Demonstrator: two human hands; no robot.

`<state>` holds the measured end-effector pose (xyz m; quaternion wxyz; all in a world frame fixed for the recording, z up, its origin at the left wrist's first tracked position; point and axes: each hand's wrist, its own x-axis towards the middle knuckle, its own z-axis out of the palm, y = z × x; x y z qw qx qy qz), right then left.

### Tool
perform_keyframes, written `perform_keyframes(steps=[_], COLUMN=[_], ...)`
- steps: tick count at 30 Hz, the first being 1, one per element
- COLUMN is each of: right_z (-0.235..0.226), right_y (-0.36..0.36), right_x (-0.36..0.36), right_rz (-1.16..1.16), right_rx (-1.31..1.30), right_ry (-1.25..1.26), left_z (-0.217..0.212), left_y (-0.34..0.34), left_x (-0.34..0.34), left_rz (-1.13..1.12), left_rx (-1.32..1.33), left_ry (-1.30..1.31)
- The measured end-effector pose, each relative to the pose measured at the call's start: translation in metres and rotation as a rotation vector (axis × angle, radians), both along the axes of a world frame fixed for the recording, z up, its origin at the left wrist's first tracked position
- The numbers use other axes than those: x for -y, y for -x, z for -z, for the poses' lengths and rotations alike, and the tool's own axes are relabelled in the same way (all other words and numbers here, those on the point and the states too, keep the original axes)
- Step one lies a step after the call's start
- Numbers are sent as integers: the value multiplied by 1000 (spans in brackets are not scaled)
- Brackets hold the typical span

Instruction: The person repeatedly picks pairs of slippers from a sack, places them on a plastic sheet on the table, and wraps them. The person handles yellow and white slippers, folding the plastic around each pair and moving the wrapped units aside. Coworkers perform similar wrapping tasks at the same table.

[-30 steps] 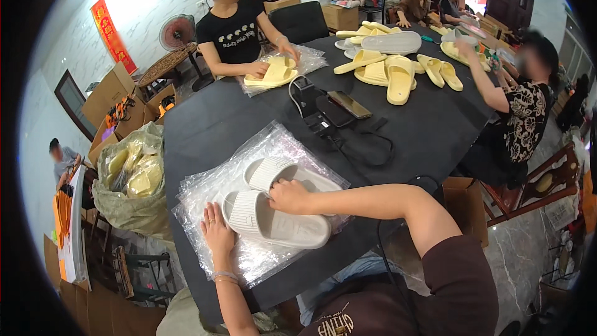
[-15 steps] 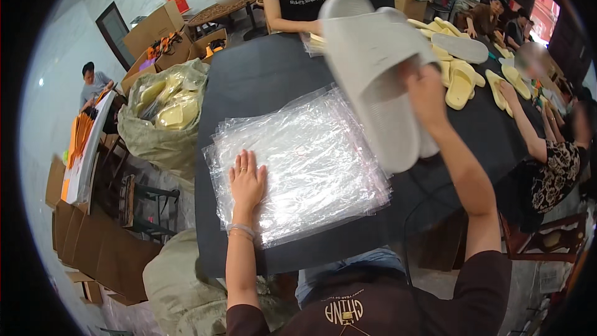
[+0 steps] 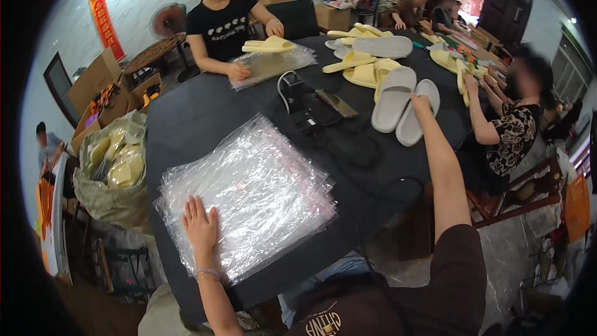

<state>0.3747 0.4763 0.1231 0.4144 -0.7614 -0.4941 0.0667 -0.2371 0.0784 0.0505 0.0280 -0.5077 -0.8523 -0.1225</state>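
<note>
My left hand (image 3: 200, 223) lies flat, fingers stretched, on a stack of clear plastic bags (image 3: 261, 186) at the table's near left. With my right arm reaching out over the table, my right hand (image 3: 423, 104) is closed on a pair of grey slide slippers (image 3: 393, 101), at the inner edges where the two meet. The exact grip of the fingers is partly hidden. Just beyond the grey pair is a pile of pale yellow slippers (image 3: 367, 74), with another grey slipper (image 3: 382, 47) lying across it.
Black devices with a cable (image 3: 298, 102) and a phone (image 3: 336, 104) lie mid-table. Opposite, a person (image 3: 217, 31) handles a bag with a yellow slipper (image 3: 268, 45) on it. Another person (image 3: 513, 124) works at the right. A sack of yellow slippers (image 3: 115, 162) stands left of the table.
My right hand has carried the grey slippers away from me, from above the bags toward the yellow pile. My view has turned right. My left hand still rests on the bags.
</note>
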Motion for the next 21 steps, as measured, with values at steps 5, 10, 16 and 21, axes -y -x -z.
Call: perform_keyframes(steps=[5,10,16,21], right_z=[-8,-77,-17,75], right_y=[62,252,448,519], right_x=[-4,100,200,301], right_rz=[-75,-833,-1450,-1474], right_rx=[-20,93,583,487], right_ry=[-203,-489,-355,-398], left_z=[-5,-6,-2,5], left_y=[-4,-1,-3,10], left_x=[-2,14,-6,5], left_rz=[-6,-39,1,0], left_rx=[-4,0,-19,-44], left_ry=[40,69,65,96])
